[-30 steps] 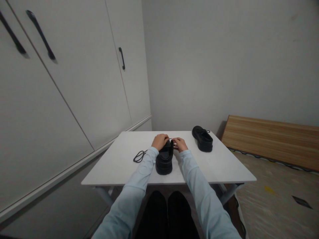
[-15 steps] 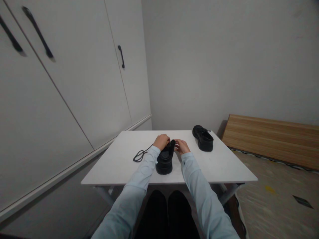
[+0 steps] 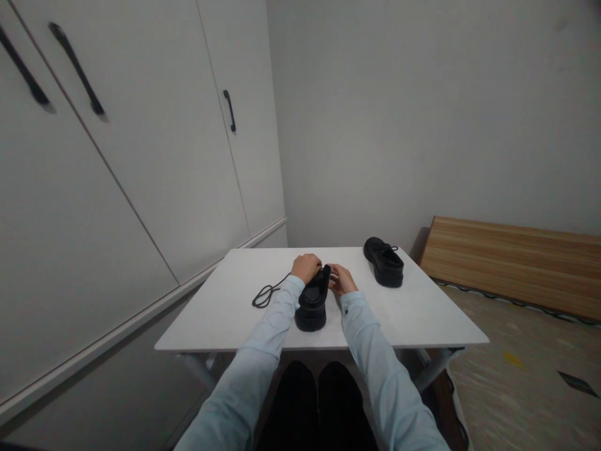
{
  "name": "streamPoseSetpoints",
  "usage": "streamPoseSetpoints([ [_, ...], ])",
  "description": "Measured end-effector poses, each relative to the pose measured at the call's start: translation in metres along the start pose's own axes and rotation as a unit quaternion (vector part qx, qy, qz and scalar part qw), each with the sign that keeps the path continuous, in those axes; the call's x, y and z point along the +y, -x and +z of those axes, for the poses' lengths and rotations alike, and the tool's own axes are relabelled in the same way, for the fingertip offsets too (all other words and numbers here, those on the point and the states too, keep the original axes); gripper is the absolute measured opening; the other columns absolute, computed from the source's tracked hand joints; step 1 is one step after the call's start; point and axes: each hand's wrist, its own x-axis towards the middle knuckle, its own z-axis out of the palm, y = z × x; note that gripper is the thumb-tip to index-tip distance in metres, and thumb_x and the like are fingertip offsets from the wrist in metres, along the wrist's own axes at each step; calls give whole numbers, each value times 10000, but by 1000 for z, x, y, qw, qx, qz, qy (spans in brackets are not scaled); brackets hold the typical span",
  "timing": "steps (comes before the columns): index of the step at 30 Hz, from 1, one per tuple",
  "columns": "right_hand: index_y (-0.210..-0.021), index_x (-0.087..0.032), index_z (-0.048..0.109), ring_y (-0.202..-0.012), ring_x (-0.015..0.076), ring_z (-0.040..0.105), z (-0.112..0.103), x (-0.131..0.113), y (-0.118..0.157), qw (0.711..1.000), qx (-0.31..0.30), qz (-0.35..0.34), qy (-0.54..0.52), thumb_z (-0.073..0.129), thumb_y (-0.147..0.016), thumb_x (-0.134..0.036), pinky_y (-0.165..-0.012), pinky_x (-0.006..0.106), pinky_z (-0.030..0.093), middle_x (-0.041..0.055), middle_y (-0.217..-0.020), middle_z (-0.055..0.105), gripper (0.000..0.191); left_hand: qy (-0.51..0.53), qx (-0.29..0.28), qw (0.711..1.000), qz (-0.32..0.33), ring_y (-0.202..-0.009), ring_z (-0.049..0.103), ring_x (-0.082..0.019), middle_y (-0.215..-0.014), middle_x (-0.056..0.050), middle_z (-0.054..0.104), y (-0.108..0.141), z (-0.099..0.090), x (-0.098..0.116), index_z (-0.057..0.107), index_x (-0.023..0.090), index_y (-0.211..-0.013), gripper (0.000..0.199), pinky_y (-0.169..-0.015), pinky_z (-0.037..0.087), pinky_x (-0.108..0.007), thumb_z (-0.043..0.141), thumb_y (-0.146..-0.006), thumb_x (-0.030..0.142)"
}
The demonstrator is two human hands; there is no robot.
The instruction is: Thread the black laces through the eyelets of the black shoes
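A black lace-up shoe [image 3: 311,315] stands near the middle of the table, heel towards me. My left hand [image 3: 307,267] lies over its front left part, fingers curled in at the lacing area; whatever they pinch is hidden. From beneath that hand a black shoelace [image 3: 263,297] runs out to the left and lies in loops on the tabletop. On the shoe's right side, my right hand [image 3: 342,278] has bent fingers closed at the raised upper edge, close to the left fingertips. The matching black shoe [image 3: 385,266], its lace tied, rests at the back right.
The white table [image 3: 211,326] stands in front of my knees. White cupboards [image 3: 141,156] with black handles line the left side, and a grey wall rises behind. Off to the right, a wood-grain board [image 3: 507,266] leans low above a sheet-covered floor [image 3: 498,388].
Very little differs: the whole view has shifted slightly down and to the right. Both hands keep nearly the same place on the shoe.
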Motion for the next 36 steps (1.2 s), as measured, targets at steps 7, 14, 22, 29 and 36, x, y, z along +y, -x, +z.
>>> streamPoseSetpoints([
  [7, -723, -194, 594, -561, 129, 542, -3, 8, -5, 999, -22, -27, 11, 654, -631, -389, -426, 212, 416, 26, -663, 610, 223, 3, 9, 1000, -13, -943, 622, -253, -995, -104, 672, -3, 8, -1, 715, 237, -959, 246, -782, 460, -313, 505, -848, 304],
  [14, -696, -173, 595, -579, 111, 548, -9, 19, -16, 995, -21, -82, 60, 761, -509, -369, -466, 201, 427, -10, -655, 600, 318, 52, 20, 998, -39, -972, 609, -230, -1005, -55, 683, -2, 8, -1, 654, 269, -1029, 223, -801, 455, -307, 578, -819, 271],
  [22, -622, -168, 562, -536, 95, 535, -5, 21, -17, 992, 3, -100, 76, 771, -463, -339, -476, 206, 425, -37, -588, 572, 314, 109, 19, 994, -18, -911, 628, -203, -925, -43, 697, -1, 7, -4, 648, 224, -990, 189, -801, 463, -288, 595, -810, 243],
  [29, -632, -186, 518, -557, 98, 553, -5, 20, -18, 987, 32, -136, 81, 736, -554, -379, -511, 228, 466, -24, -638, 590, 302, 210, 84, 973, -40, -854, 643, -150, -912, -36, 710, 14, -2, -43, 669, 185, -904, 141, -805, 464, -235, 561, -824, 226],
  [36, -652, -201, 491, -567, 105, 549, -2, 18, -15, 976, 55, -187, 94, 680, -595, -359, -534, 248, 490, -33, -633, 568, 253, 196, -7, 971, -134, -673, 657, -136, -687, 3, 697, 45, 5, -88, 685, 205, -783, 124, -689, 461, -220, 600, -771, 296],
])
